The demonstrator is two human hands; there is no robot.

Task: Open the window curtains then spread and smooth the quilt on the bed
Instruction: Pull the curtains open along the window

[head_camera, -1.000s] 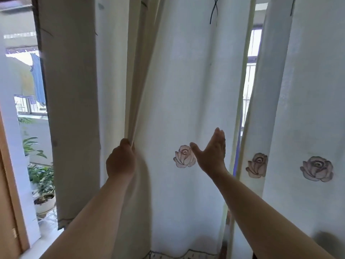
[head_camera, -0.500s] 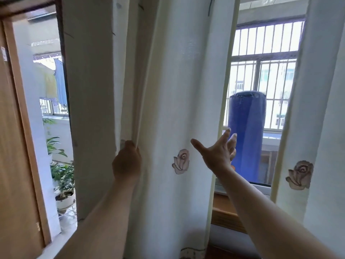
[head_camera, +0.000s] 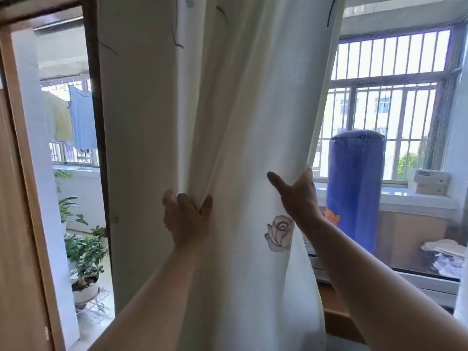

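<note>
Two hands work a white curtain [head_camera: 253,122] hanging left of the window [head_camera: 385,97]. The left hand [head_camera: 187,219] clutches gathered folds. The right hand [head_camera: 298,196], thumb splayed, reaches behind the free edge, fingers hidden. The cloth looks light and soft, best gripped by bunched folds.

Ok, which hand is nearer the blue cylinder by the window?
Right. The right hand is at the edge of the curtain, just left of the blue cylinder; the left hand grips its folds farther left.
</note>
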